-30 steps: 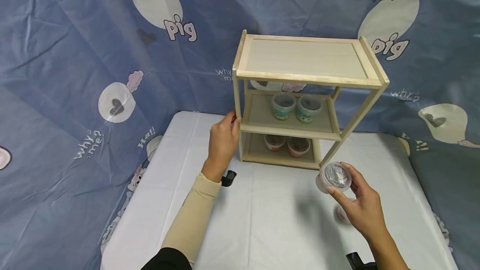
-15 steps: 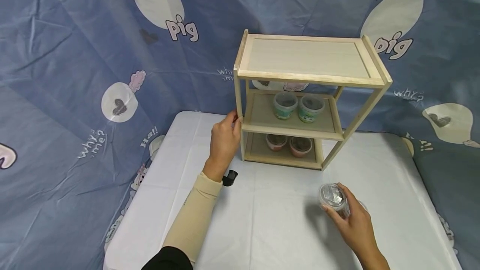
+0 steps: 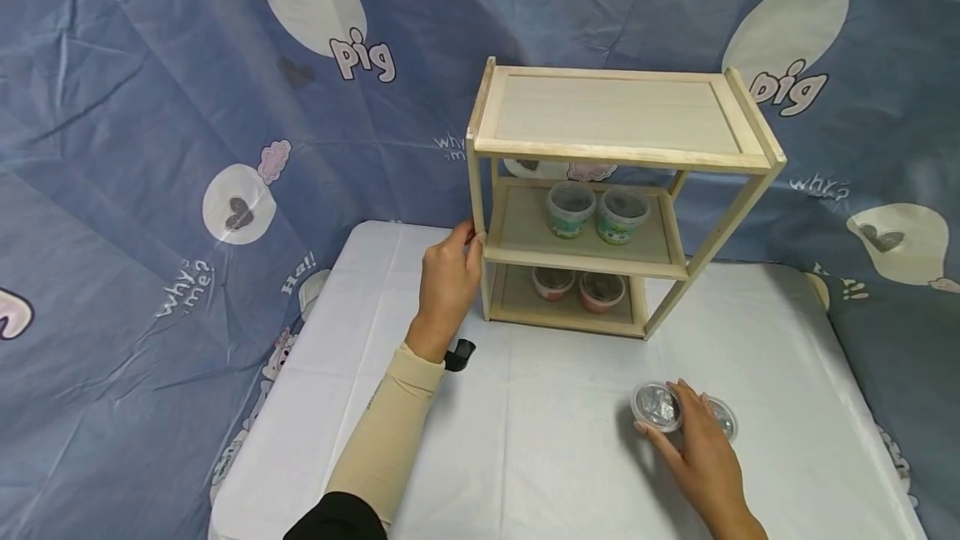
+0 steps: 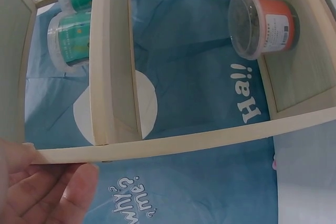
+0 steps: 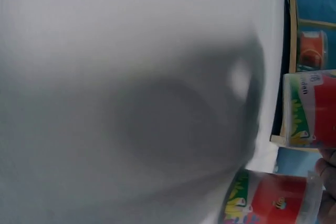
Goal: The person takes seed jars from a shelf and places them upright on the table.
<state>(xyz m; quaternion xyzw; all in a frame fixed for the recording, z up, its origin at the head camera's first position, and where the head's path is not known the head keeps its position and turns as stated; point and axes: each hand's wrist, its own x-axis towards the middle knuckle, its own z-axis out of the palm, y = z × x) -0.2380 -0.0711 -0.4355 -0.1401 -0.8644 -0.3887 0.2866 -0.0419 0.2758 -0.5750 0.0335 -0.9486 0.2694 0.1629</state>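
Observation:
My left hand (image 3: 447,273) grips the front left post of a small three-tier wooden shelf (image 3: 622,161); in the left wrist view, thumb and fingers (image 4: 79,192) lie on both sides of that post. My right hand (image 3: 701,461) holds a round clear-lidded plastic tub (image 3: 657,405) between thumb and fingers, close over the white table, right of the shelf. Its red label shows in the right wrist view. A second matching tub (image 3: 722,418) stands on the table, partly hidden behind the right hand.
Two green-labelled tubs (image 3: 622,215) stand side by side on the middle tier. On the bottom tier are two red-orange tubs (image 3: 602,293). A blue patterned cloth (image 3: 187,107) hangs behind the white-covered table (image 3: 555,448).
My right hand has carried the tub down and toward the front of the table, beside the second tub. My left hand stays on the shelf post.

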